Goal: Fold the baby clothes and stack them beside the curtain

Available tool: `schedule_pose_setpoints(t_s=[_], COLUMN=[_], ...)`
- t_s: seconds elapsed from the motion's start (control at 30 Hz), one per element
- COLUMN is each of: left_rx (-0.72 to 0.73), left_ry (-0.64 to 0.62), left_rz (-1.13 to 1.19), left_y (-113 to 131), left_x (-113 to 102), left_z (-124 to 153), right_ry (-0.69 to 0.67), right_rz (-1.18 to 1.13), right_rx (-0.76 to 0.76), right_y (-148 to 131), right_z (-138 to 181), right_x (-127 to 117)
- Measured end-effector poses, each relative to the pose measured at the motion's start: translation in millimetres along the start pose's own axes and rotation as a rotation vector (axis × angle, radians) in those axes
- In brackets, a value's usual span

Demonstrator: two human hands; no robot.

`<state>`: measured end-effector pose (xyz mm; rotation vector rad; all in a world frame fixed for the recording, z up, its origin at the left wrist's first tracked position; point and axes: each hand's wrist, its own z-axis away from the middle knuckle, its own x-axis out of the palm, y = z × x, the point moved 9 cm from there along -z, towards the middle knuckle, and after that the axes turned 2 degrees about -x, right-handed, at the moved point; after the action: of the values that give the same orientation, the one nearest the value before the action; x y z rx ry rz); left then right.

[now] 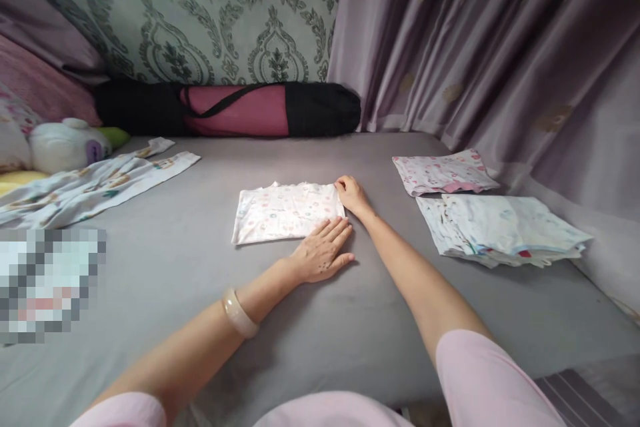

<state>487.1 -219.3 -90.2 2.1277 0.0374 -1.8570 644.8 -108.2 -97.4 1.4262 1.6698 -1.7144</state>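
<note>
Head view: we see a folded printed garment [287, 212] lying flat mid-bed on the grey sheet [165, 260]. Left hand [323, 253] rests palm down, fingers spread flat, fingertips on the garment's near right corner; it grips nothing. Right hand [351, 194] touches the garment's far right corner, fingers curled at the edge; we cannot tell whether it pinches the cloth. A pale bangle [240, 313] sits on the left wrist. To the right, well apart, lie a small folded piece [443, 172] and a larger folded stack [500, 230]. Unfolded cloth [95, 187] lies far left, beside a plush toy [67, 143].
</note>
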Motion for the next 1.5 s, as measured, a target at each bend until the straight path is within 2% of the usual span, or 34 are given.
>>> schedule_pose_setpoints(t_s=[0.13,0.23,0.3,0.4,0.47,0.6,0.7,0.83,0.97,1.1,1.2,1.37,1.5], left_rx=[-0.036,-0.216,-0.393,-0.604,-0.674,-0.706,-0.699,-0.635,-0.557,-0.526,-0.518,-0.540,-0.552], left_ry=[0.020,0.086,0.100,0.091,0.061,0.008,0.015,0.083,0.189,0.266,0.282,0.283,0.293], left_rz=[-0.007,-0.052,-0.106,-0.177,-0.180,-0.135,-0.107,-0.064,-0.011,0.011,0.017,0.038,0.073], left_y=[-12.1,-53.9,-90.8,-132.5,-145.2,-148.0,-148.4,-155.0,-165.6,-172.2,-172.0,-173.9,-176.5], left_x=[-13.8,-31.5,-40.2,-47.7,-47.2,-41.9,-41.7,-41.8,-38.7,-36.1,-36.4,-38.3,-40.2], left_z=[11.9,33.7,52.9,78.7,88.3,92.4,93.1,99.0,108.5,113.2,113.1,114.2,114.0], right_ry=[-0.012,-0.040,-0.125,-0.217,-0.235,-0.272,-0.283,-0.301,-0.376,-0.345,-0.328,-0.329,-0.406], right_rz=[0.070,0.160,0.208,0.238,0.259,0.322,0.340,0.338,0.293,0.290,0.320,0.350,0.342], right_rx=[-0.030,-0.185,-0.281,-0.309,-0.295,-0.271,-0.274,-0.263,-0.238,-0.299,-0.330,-0.301,-0.277], right_y=[-13.8,-45.9,-67.4,-83.0,-83.3,-72.6,-68.8,-69.4,-74.0,-91.4,-98.5,-91.7,-90.1], right_z=[12.6,32.5,47.2,59.5,60.6,58.7,58.6,58.3,63.5,73.4,77.7,75.4,72.8], right_x=[-10.5,-12.8,-3.8,11.1,19.1,33.7,37.6,35.0,30.2,22.0,25.2,33.3,32.7])
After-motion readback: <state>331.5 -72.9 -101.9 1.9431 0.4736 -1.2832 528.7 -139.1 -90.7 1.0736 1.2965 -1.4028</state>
